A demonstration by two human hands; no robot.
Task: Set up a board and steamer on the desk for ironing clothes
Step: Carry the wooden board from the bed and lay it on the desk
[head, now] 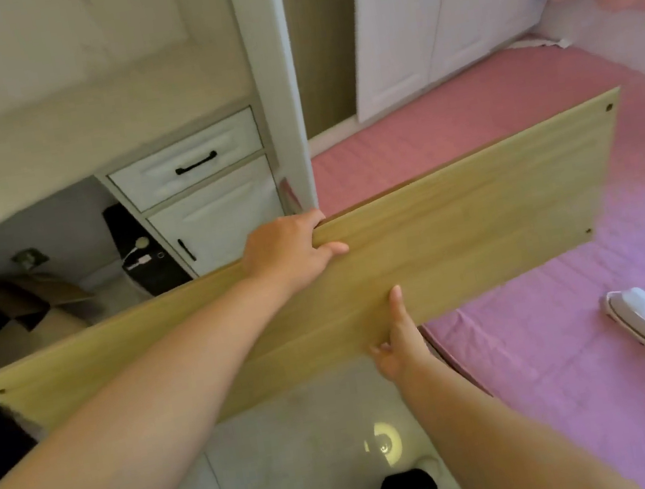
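A long pale wooden board [459, 230] with small holes near its corners is held in the air, tilted, its right end over the pink bed. My left hand [291, 249] grips its upper edge near the middle. My right hand [398, 338] holds its lower edge, thumb on the face. A white handheld steamer [643, 312] with its coiled cord lies on the pink bedsheet at the right. The cream desk top [61, 147] sits at the upper left, beyond the board.
A white drawer unit [200, 188] with black handles stands under the desk, beside a black device with a cable [139, 253]. Cardboard boxes [44, 299] lie under the desk. A white post [276, 81] and white doors [442, 2] stand behind. The pink bed [589, 370] fills the right.
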